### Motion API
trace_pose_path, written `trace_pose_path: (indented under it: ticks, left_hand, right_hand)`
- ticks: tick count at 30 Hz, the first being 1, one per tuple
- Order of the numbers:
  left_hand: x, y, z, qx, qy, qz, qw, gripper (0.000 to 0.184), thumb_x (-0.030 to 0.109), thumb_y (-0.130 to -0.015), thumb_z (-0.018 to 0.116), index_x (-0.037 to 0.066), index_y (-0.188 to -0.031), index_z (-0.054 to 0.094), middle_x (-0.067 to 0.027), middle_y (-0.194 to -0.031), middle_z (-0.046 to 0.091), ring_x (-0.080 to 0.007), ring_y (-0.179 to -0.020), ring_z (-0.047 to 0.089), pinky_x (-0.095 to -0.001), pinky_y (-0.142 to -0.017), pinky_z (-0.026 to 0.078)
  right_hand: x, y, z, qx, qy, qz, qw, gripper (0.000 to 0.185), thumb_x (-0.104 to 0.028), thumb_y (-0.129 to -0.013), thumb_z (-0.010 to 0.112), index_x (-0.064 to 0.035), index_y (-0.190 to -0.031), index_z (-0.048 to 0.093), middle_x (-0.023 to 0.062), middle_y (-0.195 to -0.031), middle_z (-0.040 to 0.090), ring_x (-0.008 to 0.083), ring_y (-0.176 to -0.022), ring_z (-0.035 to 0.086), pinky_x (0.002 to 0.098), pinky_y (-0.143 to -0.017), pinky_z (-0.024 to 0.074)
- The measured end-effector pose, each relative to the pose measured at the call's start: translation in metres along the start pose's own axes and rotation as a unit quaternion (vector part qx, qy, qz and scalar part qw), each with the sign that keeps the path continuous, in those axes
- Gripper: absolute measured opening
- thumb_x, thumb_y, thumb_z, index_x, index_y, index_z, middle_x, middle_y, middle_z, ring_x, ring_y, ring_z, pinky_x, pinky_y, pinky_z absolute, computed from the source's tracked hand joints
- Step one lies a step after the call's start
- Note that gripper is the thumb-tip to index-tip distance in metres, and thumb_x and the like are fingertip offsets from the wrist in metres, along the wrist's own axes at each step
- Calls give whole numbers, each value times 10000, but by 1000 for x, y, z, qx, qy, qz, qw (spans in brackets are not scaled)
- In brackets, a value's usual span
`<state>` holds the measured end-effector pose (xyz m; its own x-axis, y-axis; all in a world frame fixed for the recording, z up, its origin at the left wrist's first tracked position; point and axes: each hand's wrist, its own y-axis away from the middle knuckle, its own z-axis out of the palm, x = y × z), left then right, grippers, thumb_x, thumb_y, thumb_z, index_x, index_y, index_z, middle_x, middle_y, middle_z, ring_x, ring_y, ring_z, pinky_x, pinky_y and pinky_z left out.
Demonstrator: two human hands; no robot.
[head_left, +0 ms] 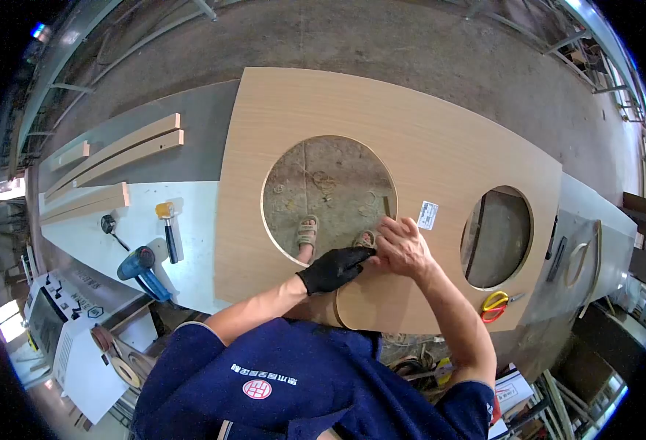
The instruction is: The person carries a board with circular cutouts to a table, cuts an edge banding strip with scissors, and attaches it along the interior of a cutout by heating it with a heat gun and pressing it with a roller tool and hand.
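Note:
A large light wood panel (425, 147) with two round holes lies in front of me. My left hand (336, 270), in a black glove, is at the lower right edge of the larger hole, its fingers closed. My bare right hand (403, 248) meets its fingertips there, fingers bent and pressed together. Whatever the two hands pinch is too small or hidden to name. Under them, a curved wood-coloured piece (363, 304) lies at the panel's near edge. A white label (427, 215) is on the panel between the holes.
Scissors (494, 306) with red and yellow handles lie near the smaller hole. On the left are a blue heat gun (144, 270), a roller tool (169, 231) and wood strips (128, 150). A dark bar (556, 258) and curved strips (578, 264) are at right.

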<state>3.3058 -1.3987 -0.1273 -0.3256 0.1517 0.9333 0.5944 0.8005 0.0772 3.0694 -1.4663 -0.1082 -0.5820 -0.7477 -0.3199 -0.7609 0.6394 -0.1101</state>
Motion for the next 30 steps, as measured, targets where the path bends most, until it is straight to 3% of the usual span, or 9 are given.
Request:
trace_pose_path:
  ticks: [4, 7, 10, 13, 17, 23, 26, 29, 30]
  left_hand:
    - [3, -3, -4, 13, 55, -36, 998, 394, 63, -906, 590, 17, -1297, 613, -212, -1211, 667, -359, -1116, 651, -405, -950, 516]
    - [-1, -2, 1, 31, 90, -80, 992, 384, 69, -924, 650, 3, -1301, 619, -175, -1254, 668, -275, -1134, 660, -362, -992, 512]
    - [-8, -3, -1, 52, 92, -88, 991, 362, 80, -917, 672, -3, -1269, 648, -164, -1233, 682, -246, -1130, 661, -356, -984, 514]
    - [-17, -4, -3, 115, 147, -130, 974, 289, 112, -901, 677, 12, -1171, 700, -164, -1109, 728, -280, -995, 706, -369, -891, 535]
    - [-25, -16, -20, 69, 168, -136, 974, 278, 112, -895, 690, 0, -1148, 716, -162, -1068, 743, -235, -980, 716, -339, -875, 540]
    - [-30, -23, -25, 21, 244, -202, 948, 301, 84, -928, 669, -16, -1212, 691, -120, -1084, 744, -153, -934, 700, -298, -859, 563]
    - [-43, -23, -20, -2, 235, -170, 957, 336, 127, -952, 655, 7, -1266, 667, -107, -1133, 731, -144, -982, 687, -299, -888, 551]
    - [-64, -39, -32, 53, 348, -174, 920, 383, 192, -990, 624, 16, -1330, 621, -89, -1194, 711, -137, -1039, 667, -309, -919, 537]
    - [-65, -52, -42, 61, 382, -227, 894, 416, 242, -1018, 591, 14, -1365, 585, -73, -1234, 692, -138, -1065, 651, -323, -926, 529]
  right_hand:
    - [6, -7, 1, -15, -34, -12, 999, 399, -544, -799, 705, -151, -823, 638, 6, -843, 616, 193, -977, 574, 398, -956, 362]
    - [1, -11, -2, -5, -25, 8, 1000, 384, -534, -812, 692, -153, -810, 642, 1, -828, 594, 193, -937, 558, 394, -959, 354]
    - [-4, -12, 2, 19, -2, 28, 999, 375, -524, -834, 676, -154, -787, 638, 10, -840, 589, 195, -958, 551, 392, -967, 341]
    - [-8, -14, 4, -28, 32, 61, 997, 362, -511, -855, 658, -154, -792, 652, 19, -845, 576, 198, -973, 532, 393, -970, 329]
    - [-15, -18, 5, -10, 44, 85, 995, 348, -477, -886, 638, -149, -774, 666, 27, -845, 569, 198, -985, 517, 400, -971, 315]
    - [-20, -21, 5, -1, 60, 110, 992, 354, -452, -910, 626, -150, -728, 665, 12, -840, 570, 186, -983, 516, 405, -960, 306]
    - [-15, -18, 5, 6, 56, 102, 993, 350, -459, -896, 643, -148, -739, 674, 5, -840, 569, 181, -982, 517, 407, -955, 302]
    - [-11, -16, 7, 0, 41, 106, 994, 333, -459, -879, 664, -148, -761, 687, 4, -846, 567, 179, -996, 520, 420, -957, 299]
    - [-10, -16, 6, 1, 34, 106, 994, 328, -458, -875, 670, -148, -770, 691, 5, -850, 567, 180, -1005, 521, 428, -963, 298]
